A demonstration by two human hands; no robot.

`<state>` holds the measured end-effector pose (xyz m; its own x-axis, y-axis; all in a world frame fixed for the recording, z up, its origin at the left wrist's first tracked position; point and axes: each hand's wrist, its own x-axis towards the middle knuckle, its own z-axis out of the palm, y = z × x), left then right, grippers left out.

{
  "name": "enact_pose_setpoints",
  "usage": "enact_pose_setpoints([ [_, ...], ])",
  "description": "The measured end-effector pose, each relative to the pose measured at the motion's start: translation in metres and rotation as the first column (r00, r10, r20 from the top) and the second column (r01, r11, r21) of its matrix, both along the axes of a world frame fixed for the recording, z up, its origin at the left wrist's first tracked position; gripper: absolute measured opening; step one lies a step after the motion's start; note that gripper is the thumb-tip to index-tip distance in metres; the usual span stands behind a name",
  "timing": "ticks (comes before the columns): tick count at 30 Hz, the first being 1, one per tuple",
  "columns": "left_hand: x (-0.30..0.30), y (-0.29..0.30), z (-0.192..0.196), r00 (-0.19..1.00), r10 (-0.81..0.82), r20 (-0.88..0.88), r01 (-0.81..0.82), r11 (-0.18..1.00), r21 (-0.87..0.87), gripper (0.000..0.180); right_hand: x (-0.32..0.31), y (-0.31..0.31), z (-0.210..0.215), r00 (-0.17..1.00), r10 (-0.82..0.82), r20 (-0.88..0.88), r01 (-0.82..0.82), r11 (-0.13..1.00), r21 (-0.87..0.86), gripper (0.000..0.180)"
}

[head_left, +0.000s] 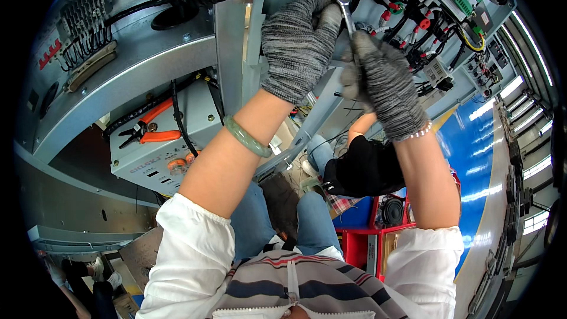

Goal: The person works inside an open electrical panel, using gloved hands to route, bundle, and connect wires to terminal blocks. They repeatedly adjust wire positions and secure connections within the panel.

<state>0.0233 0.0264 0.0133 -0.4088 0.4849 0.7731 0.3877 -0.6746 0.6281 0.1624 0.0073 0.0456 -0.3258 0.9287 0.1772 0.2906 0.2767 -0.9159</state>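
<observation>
A grey metal cabinet [147, 65] fills the upper frame. At upper centre, the gloved left hand [298, 41] is closed around a cabinet edge beside the wrench head. The gloved right hand [381, 82] grips the small wrench [346, 16]. Orange pliers [147, 130] lie at left.

Pliers [143, 130] left of wrench [346, 16]

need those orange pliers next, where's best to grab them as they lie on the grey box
Take the orange pliers by the two orange handles, closing around both at once. They lie flat on the grey box, dark jaws pointing left and handles splayed to the right, so come from above on the right end. Both hands are busy: the left hand and right hand hold a wrench.
</observation>
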Motion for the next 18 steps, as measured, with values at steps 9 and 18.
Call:
enact_pose_setpoints([
  [9, -0.007, 0.012, -0.006, 0.971, 0.188, -0.149, -0.183, 0.982, 0.042, 0.026, -0.010, -0.021, 0.003, 0.941, 0.298, -0.158, -0.323, 0.932, -0.164, 0.046],
  [18, -0.001, 0.006, -0.005, 0.998, -0.055, 0.024, 0.056, 0.998, -0.017, 0.029, 0.040, 0.008, 0.036, 0.896, -0.294, 0.333, 0.046, 0.807, 0.589, 0.037],
])
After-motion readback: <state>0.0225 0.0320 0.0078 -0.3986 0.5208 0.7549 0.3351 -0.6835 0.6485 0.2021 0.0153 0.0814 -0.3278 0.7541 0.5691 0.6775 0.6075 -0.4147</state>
